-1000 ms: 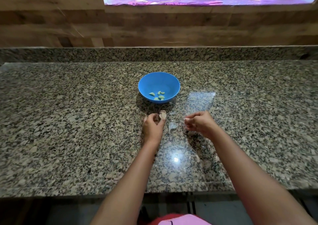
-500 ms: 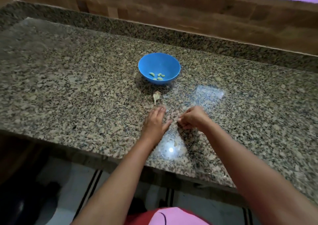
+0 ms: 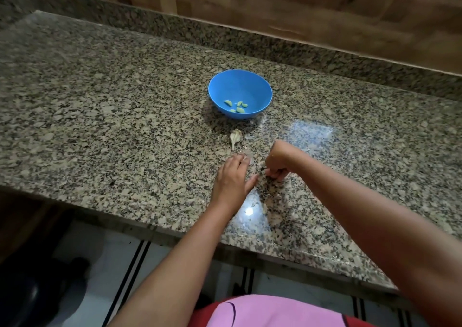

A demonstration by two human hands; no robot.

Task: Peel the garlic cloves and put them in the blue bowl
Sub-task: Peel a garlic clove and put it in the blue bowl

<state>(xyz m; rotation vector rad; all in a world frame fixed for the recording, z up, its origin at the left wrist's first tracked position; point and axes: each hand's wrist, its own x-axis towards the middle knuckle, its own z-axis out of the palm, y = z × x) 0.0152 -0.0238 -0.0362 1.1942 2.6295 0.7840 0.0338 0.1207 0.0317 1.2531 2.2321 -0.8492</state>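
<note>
A blue bowl (image 3: pixel 260 89) stands on the granite counter with several peeled garlic cloves (image 3: pixel 237 106) in it. An unpeeled piece of garlic (image 3: pixel 235 136) with its papery stem lies just in front of the bowl. My left hand (image 3: pixel 231 179) lies flat on the counter, fingers straight, fingertips on thin bits of garlic skin (image 3: pixel 248 157). My right hand (image 3: pixel 278 160) is beside it with fingers curled downward at the counter; what it pinches is hidden.
The granite counter (image 3: pixel 112 116) stretches wide on the left and right, with a raised granite backsplash (image 3: pixel 250 37) and a wooden wall behind. The counter's front edge (image 3: pixel 175 229) runs just under my forearms. Small skin flakes (image 3: pixel 253 204) lie near a light reflection.
The garlic piece my left hand held a second ago now lies on the counter near the bowl. My left hand has flattened on the counter. The camera has tilted down and turned.
</note>
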